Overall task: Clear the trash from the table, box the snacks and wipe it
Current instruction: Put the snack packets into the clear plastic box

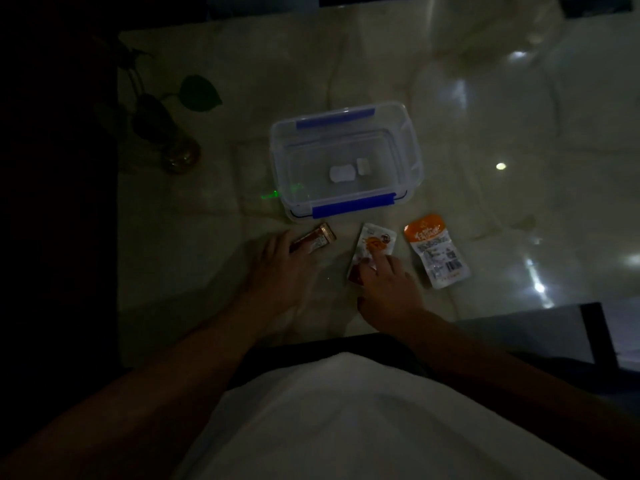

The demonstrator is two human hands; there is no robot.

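A dim view from above of a glossy glass table [485,133], seen by a seated person whose two bare forearms reach forward over it.

The left hand [277,268] lies low on the table with its fingers fairly straight and laid over the near end of a small brown snack bar [317,239]. The bar's far end pokes out past the fingertips. Whether the thumb grips the bar cannot be told in the dark.

The right hand [389,285] sits just to the right of the left one. Its forefinger points forward and presses on the near part of a white and orange snack packet [375,245], while the other fingers curl loosely over the packet's near edge.

Just right of the right hand lies a second packet [438,252], orange at the far end with a barcode nearer the person, touched by neither hand.

Beyond both hands stands an open clear plastic box [346,161] with blue clips, holding two small white items [348,171].

Far to the left of the left hand stands a vase of leafy plant [173,133].
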